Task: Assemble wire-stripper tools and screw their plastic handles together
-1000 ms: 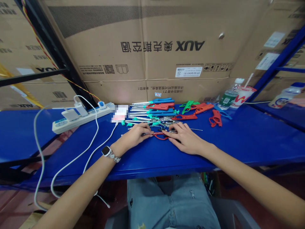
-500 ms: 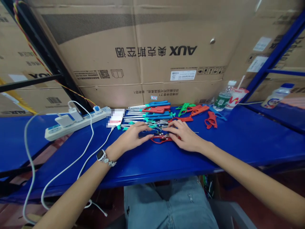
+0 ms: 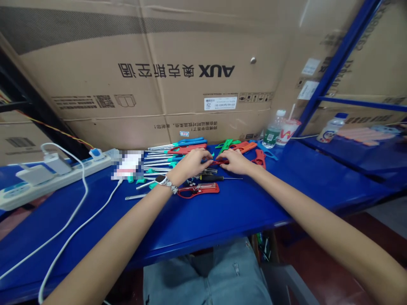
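My left hand (image 3: 193,164) is over the right end of the pile of lighters (image 3: 159,159), its thumb and fingers curved toward each other; whether it grips anything is unclear. My right hand (image 3: 235,162) has its fingertips on a red piece (image 3: 220,162) beside the pile, closed on it. Nearer the front lies a red lighter shell (image 3: 210,189), its inside showing and a clear tube in it; neither hand touches it. A screwdriver (image 3: 212,178) with a dark and yellow handle lies just behind the shell.
Green handles (image 3: 227,145), an orange handle (image 3: 246,147) and a red handle (image 3: 260,158) lie at the back right. Beyond are a water bottle (image 3: 272,130), a cup (image 3: 288,131) and another bottle (image 3: 332,128). A power strip (image 3: 76,171) with white cables is at left.
Both hands have left the red shell and moved back to the pile and the red piece. The shell and screwdriver now show uncovered. The view has swung right.
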A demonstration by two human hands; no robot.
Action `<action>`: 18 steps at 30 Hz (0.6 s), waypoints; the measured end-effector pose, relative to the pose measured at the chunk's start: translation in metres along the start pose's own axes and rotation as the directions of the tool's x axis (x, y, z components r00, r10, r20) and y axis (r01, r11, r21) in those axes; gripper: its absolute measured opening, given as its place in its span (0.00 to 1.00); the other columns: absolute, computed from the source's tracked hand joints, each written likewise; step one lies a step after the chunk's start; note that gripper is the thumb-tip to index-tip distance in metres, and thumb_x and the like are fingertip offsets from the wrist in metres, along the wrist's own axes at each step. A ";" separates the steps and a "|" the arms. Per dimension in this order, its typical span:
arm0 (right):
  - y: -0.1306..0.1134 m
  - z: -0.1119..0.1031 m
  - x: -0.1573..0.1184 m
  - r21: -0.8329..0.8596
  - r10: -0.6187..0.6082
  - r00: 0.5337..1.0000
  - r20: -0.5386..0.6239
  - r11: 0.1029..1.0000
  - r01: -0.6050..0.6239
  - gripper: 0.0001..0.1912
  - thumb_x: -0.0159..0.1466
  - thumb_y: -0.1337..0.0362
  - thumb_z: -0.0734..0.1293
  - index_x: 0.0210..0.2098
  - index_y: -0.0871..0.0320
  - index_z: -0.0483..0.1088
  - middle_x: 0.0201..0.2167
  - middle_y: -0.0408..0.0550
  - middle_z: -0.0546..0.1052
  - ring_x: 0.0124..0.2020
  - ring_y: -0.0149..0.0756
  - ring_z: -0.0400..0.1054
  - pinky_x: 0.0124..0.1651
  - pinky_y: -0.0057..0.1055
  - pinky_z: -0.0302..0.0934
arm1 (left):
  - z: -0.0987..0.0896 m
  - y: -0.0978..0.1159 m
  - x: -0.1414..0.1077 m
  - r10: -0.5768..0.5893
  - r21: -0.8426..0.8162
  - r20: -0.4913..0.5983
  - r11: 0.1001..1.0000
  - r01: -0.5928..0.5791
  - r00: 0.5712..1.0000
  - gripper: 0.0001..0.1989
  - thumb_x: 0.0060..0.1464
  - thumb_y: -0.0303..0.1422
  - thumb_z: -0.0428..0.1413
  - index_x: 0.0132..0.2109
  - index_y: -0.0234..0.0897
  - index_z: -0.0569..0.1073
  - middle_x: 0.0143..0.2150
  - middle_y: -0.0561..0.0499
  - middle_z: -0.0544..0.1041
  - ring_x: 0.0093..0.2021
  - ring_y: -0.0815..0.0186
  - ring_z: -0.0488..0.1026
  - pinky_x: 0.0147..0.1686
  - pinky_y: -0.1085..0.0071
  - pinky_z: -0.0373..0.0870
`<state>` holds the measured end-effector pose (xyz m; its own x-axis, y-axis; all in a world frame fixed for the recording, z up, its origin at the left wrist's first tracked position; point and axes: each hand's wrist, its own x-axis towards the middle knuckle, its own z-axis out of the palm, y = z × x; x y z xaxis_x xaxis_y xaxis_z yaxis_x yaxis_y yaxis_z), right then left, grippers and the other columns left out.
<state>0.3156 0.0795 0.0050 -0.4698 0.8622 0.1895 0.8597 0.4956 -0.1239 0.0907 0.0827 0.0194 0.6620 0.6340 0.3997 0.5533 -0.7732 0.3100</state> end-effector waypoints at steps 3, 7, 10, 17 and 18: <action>-0.003 -0.003 -0.003 0.011 -0.078 0.994 -0.078 0.997 0.079 0.13 0.70 0.68 0.64 0.50 0.58 0.77 0.48 0.55 0.79 0.54 0.49 0.70 0.57 0.50 0.57 | 0.001 0.001 -0.005 0.036 0.062 -0.078 0.998 -0.031 0.996 0.11 0.62 0.30 0.61 0.51 0.32 0.77 0.52 0.40 0.77 0.54 0.53 0.75 0.55 0.57 0.72; -0.021 -0.013 -0.017 0.104 -0.181 0.963 -0.200 0.973 0.204 0.15 0.70 0.69 0.62 0.52 0.59 0.76 0.48 0.56 0.78 0.49 0.46 0.73 0.53 0.45 0.62 | -0.013 0.009 -0.024 0.140 0.247 -0.136 0.963 -0.104 0.981 0.16 0.61 0.30 0.63 0.56 0.35 0.74 0.57 0.40 0.75 0.58 0.49 0.72 0.57 0.52 0.70; -0.045 -0.017 -0.027 0.272 -0.203 0.943 -0.262 0.922 0.274 0.17 0.68 0.70 0.64 0.54 0.59 0.75 0.48 0.55 0.79 0.48 0.44 0.74 0.51 0.41 0.66 | -0.029 0.015 -0.045 0.214 0.285 -0.097 0.942 -0.179 0.972 0.16 0.66 0.32 0.58 0.60 0.39 0.71 0.56 0.42 0.76 0.56 0.52 0.74 0.55 0.53 0.72; -0.092 -0.006 -0.031 0.484 -0.258 0.933 -0.249 0.801 0.351 0.23 0.65 0.67 0.69 0.59 0.54 0.70 0.56 0.51 0.79 0.55 0.44 0.75 0.59 0.42 0.67 | -0.046 0.008 -0.105 0.232 0.279 -0.114 0.941 -0.192 0.966 0.17 0.70 0.39 0.53 0.61 0.38 0.70 0.47 0.43 0.77 0.46 0.56 0.76 0.44 0.59 0.76; -0.094 -0.004 -0.031 0.476 -0.254 0.936 -0.244 0.810 0.344 0.24 0.64 0.66 0.70 0.59 0.54 0.70 0.55 0.51 0.79 0.54 0.45 0.75 0.58 0.43 0.67 | -0.046 0.007 -0.111 0.219 0.263 -0.120 0.947 -0.182 0.968 0.18 0.70 0.41 0.53 0.60 0.37 0.71 0.46 0.43 0.77 0.45 0.56 0.76 0.43 0.59 0.76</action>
<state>0.2504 0.0058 0.0143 -0.6095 0.6553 0.4462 0.4388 0.7476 -0.4985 -0.0026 0.0065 0.0171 0.7016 0.4423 0.5587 0.5369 -0.8436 -0.0063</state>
